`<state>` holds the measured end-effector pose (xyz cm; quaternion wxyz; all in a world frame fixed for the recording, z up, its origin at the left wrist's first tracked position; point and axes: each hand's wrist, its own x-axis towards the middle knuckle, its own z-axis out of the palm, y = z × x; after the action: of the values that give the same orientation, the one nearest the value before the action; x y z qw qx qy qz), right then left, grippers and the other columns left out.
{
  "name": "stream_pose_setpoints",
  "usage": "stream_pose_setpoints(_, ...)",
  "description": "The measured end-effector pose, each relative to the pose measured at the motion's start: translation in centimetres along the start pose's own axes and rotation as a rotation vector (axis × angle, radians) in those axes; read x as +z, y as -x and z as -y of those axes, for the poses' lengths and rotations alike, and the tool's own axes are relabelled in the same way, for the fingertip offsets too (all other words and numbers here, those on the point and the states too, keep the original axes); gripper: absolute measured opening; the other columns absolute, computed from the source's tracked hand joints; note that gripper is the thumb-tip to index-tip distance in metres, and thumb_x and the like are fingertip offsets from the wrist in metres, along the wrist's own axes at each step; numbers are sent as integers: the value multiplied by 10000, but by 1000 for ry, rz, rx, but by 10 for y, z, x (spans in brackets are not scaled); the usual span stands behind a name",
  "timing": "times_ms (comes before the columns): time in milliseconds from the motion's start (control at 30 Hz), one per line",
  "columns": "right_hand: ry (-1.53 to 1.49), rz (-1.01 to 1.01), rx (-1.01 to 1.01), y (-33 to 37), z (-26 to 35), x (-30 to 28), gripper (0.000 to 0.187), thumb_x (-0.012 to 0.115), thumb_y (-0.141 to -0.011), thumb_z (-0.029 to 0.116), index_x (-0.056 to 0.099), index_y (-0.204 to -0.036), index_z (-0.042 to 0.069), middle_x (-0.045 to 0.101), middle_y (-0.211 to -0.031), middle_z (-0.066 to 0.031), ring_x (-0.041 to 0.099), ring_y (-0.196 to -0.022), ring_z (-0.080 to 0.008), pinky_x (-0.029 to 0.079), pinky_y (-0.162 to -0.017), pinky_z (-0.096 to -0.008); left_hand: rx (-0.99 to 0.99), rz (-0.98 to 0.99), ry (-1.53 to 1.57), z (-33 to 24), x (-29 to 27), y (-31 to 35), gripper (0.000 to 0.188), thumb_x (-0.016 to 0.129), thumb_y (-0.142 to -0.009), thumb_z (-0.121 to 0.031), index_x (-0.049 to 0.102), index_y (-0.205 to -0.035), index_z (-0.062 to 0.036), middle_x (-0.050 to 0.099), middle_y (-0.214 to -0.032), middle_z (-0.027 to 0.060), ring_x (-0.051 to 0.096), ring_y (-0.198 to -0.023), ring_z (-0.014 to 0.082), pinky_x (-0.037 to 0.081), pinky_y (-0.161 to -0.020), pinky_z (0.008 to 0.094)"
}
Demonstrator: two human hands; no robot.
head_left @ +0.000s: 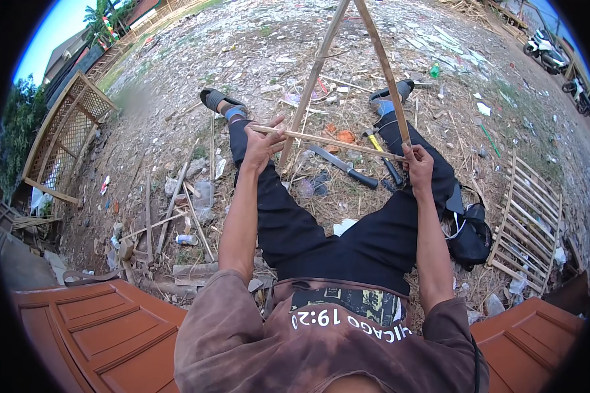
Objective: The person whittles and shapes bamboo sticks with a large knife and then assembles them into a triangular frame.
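A thin bamboo strip (337, 141) lies crosswise between my hands, spanning two long slats that meet at the top like an A. My left hand (262, 147) holds the strip's left end with some fingers stretched out, a little left of the left slat (303, 108). With bent fingers, my right hand (418, 167) pinches the strip's other end against the foot of the right slat (388, 72). Between my legs, a large knife (337, 164) with a black handle rests on the ground. Beside it lies a hammer (383, 157) with a yellow part, close to my right thigh.
A bamboo lattice panel (65, 134) leans at the left; a slatted bamboo rack (526, 223) lies at the right. A black bag (471, 236) sits beside my right leg. Brown panelled doors (111, 327) are behind me. Sticks, stones and litter cover the ground. Motorbikes (547, 51) stand far right.
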<state>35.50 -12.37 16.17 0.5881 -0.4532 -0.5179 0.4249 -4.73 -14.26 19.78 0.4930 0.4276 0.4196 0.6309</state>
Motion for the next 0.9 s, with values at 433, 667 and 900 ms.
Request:
stream_pose_setpoints(433, -96, 49, 15, -1, 15, 0, 235, 743, -871, 242, 649, -899, 29, 592, -661, 22, 469, -520, -11, 339, -453, -180, 168, -50, 131, -3, 5, -1, 661, 711, -861, -53, 188, -1264, -97, 548, -1205, 152, 636, -923, 219, 553, -775, 305)
stream_pose_setpoints(667, -203, 20, 5, -5, 10, 14, 237, 736, -877, 241, 647, -897, 22, 570, -633, 24, 441, -481, -10, 310, -429, -184, 619, -757, -1162, -43, -6, -20, 676, 791, -786, -278, 427, -1297, -24, 389, -1368, 228, 544, -1089, 349, 452, -922, 451)
stream_pose_setpoints(900, -160, -3, -3, -1, 17, 16, 220, 731, -881, 217, 647, -906, 15, 557, -631, 29, 436, -488, -10, 299, -427, -187, 1050, -211, -1295, -114, 94, -45, 626, 721, -808, -491, 553, -1288, -126, 559, -1263, 160, 522, -1200, 344, 436, -978, 468)
